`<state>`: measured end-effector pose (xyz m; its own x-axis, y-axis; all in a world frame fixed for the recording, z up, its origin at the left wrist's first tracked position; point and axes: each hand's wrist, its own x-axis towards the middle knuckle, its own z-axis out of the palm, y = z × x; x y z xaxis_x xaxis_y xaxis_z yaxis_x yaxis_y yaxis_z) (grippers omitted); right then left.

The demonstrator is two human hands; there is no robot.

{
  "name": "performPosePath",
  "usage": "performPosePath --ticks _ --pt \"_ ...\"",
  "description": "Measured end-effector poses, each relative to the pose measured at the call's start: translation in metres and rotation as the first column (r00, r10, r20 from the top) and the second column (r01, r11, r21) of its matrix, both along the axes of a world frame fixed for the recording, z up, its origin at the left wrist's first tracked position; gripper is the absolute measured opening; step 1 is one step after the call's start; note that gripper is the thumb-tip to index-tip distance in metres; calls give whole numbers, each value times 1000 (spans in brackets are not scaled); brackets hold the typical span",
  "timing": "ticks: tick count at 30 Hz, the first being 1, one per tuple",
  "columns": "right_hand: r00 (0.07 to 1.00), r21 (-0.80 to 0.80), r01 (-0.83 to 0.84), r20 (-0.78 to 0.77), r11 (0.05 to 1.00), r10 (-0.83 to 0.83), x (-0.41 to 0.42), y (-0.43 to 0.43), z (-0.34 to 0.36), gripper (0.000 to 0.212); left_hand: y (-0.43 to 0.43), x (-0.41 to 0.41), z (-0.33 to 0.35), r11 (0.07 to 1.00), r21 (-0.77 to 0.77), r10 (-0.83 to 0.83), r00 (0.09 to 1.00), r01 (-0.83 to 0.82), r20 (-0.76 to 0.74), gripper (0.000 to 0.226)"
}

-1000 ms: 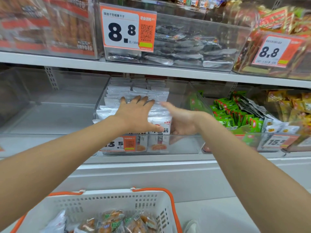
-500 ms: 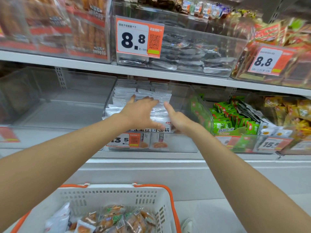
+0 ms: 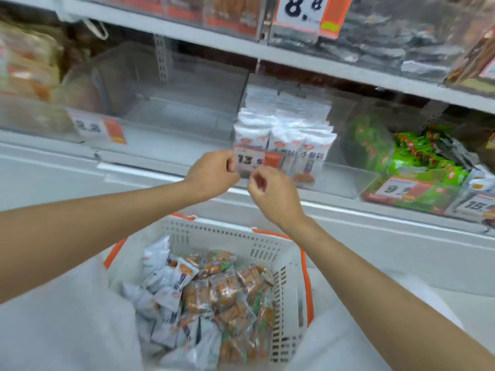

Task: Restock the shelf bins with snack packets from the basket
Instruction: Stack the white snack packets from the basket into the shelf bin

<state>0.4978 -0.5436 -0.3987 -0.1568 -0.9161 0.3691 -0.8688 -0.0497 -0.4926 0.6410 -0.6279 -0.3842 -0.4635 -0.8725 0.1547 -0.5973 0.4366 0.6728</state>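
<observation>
A clear shelf bin (image 3: 338, 180) on the middle shelf holds rows of upright white snack packets (image 3: 284, 124); a price tag (image 3: 247, 159) reading 13 hangs on its front. My left hand (image 3: 213, 174) hovers in front of that tag with loosely curled fingers and holds nothing. My right hand (image 3: 273, 195) is just beside it, slightly lower, also loosely curled and holding nothing. Below them sits a white basket (image 3: 214, 231) with orange handles, carrying a heap of orange and white snack packets (image 3: 214, 293).
Left of the white packets stands a clear bin (image 3: 174, 111) with nothing visible inside. To the right is a bin of green packets (image 3: 417, 156) with more price tags. The upper shelf (image 3: 294, 60) carries bins of dark packets. The picture is blurred by motion.
Both hands have pulled back out of the white-packet bin and dropped in front of it, fingers curling. My view has tilted down, showing more of the basket.
</observation>
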Motion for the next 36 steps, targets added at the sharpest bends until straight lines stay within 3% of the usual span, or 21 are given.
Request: performPosePath --ticks 3,6,8,10,12,15,19,23,26,29,31,33,35,36 --pt "996 291 -70 78 954 49 28 7 -50 27 -4 37 -49 979 200 20 993 -44 118 17" --pt "990 547 -135 43 826 134 41 15 -101 17 -6 69 -100 951 308 -93 937 -16 337 14" --pt "971 690 -167 -8 704 239 48 25 -132 15 -4 92 -134 941 337 -194 846 18 497 11" --pt "940 786 -172 -50 594 338 52 36 -156 17 1 110 -163 904 422 -348 675 60 650 18" --pt "903 836 -140 -112 531 415 56 45 -171 15 9 121 -182 817 573 -525 494 66 693 39" --pt "889 872 -144 -94 468 449 60 51 -183 10 21 131 -201 730 680 -665 307 74 681 61" --pt "899 889 -145 -66 435 433 64 53 -189 14 33 143 -214 680 727 -719 276 91 638 73" --pt "909 885 -156 -45 438 415 65 54 -187 16 39 147 -215 739 636 -674 255 223 693 48" --pt "942 862 -189 24 471 334 66 52 -179 15 37 135 -206 806 539 -592 370 244 716 29" --pt "977 784 -203 123 587 172 69 46 -165 16 25 113 -184 896 415 -408 656 156 635 43" --pt "963 720 -240 261 652 65 74 42 -154 34 16 100 -170 923 384 -211 852 13 479 52" --pt "883 697 -349 468 627 -30 79 38 -141 73 13 88 -158 844 515 11 964 -151 265 47" --pt "840 711 -371 531 597 -111 83 36 -137 107 16 78 -146 609 764 242 967 -211 73 31" --pt "862 719 -327 492 613 -118 83 35 -138 110 18 74 -140 501 844 310 950 -192 32 28"
